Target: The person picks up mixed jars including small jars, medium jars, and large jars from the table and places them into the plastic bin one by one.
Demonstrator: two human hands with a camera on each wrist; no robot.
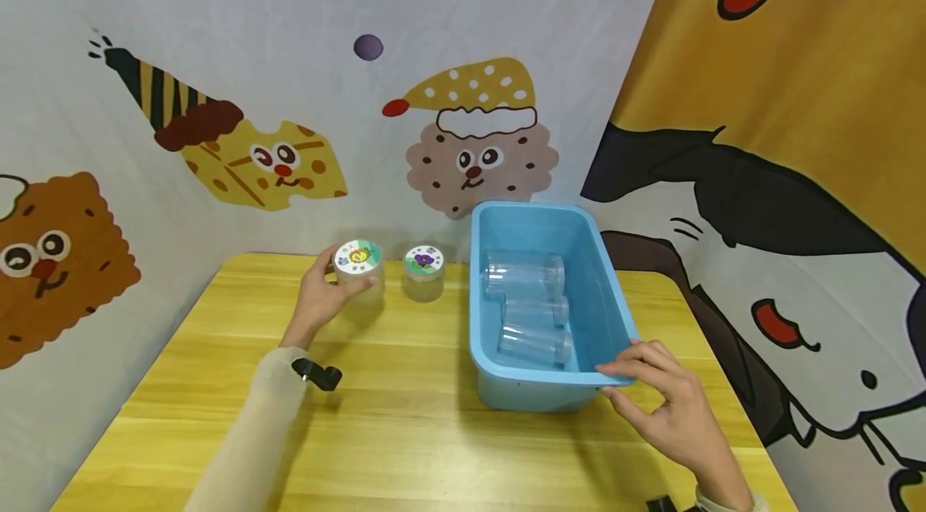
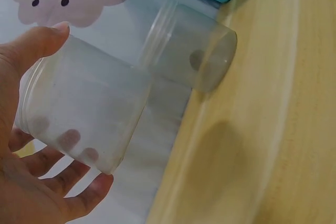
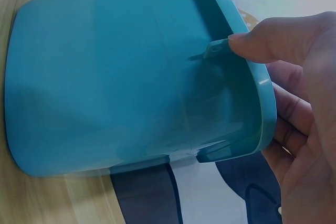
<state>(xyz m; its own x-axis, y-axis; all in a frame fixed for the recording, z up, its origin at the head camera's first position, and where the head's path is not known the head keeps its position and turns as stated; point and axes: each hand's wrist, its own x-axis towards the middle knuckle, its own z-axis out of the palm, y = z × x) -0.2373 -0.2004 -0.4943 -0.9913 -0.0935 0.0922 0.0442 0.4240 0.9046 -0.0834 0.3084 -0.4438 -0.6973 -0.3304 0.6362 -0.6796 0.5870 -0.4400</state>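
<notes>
My left hand point(image 1: 318, 296) grips a clear plastic jar point(image 1: 359, 259) whose white and green lid label bears a yellow picture. Thumb and fingers lie around its sides, and the left wrist view shows the jar point(image 2: 89, 108) raised off the table. Just right of it stands a second clear jar point(image 1: 424, 275) with a purple picture on its lid. The right hand point(image 1: 669, 399) holds the near right corner of a blue plastic bin point(image 1: 506, 374), thumb below the rim and fingers over it. Inside the bin, several clear jars point(image 1: 524, 275) lie on their sides.
Everything stands on a yellow wood-grain table point(image 1: 405, 448). Behind it hangs a cloth point(image 1: 289, 30) printed with cartoon figures, close to the table's far edge and the bin's back. More printed cloth point(image 1: 723, 255) runs along the right side.
</notes>
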